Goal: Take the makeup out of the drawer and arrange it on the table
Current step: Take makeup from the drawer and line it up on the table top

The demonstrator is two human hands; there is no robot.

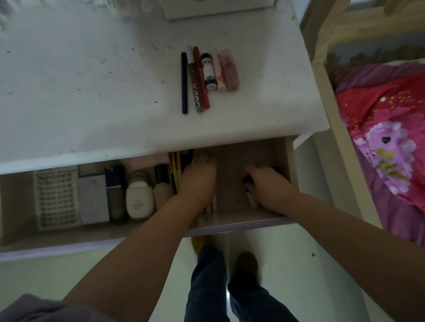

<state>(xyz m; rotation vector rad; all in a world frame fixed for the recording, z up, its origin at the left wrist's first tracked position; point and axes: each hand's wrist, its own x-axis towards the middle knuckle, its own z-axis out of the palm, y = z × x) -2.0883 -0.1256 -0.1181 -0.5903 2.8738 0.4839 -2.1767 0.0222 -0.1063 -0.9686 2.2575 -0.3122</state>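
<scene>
Both hands are down in the open light-wood drawer (pixel 8 207). Right hand (pixel 267 183) sits at the right end, fingers curled over a small dark item (pixel 248 179) – looks like a grip, but the item is too hidden to name. Left hand (pixel 198 175) lies flat, fingers relaxed, on the thin yellow-and-dark pencils (pixel 175 171) mid-drawer; nothing held.

Pencils' long axis runs front-to-back, same as the 6 pieces lined up on the white tabletop (pixel 59 101) w/ the black pencil (pixel 184 82) leftmost. That row is straight ahead, above the hands – the right hand is nearer.

Bare top left of the row. The table's front edge overhangs the drawer, so lift up & toward the body 1st. Cream bottle (pixel 139 199) & other bottles remain in the drawer's left half.
</scene>
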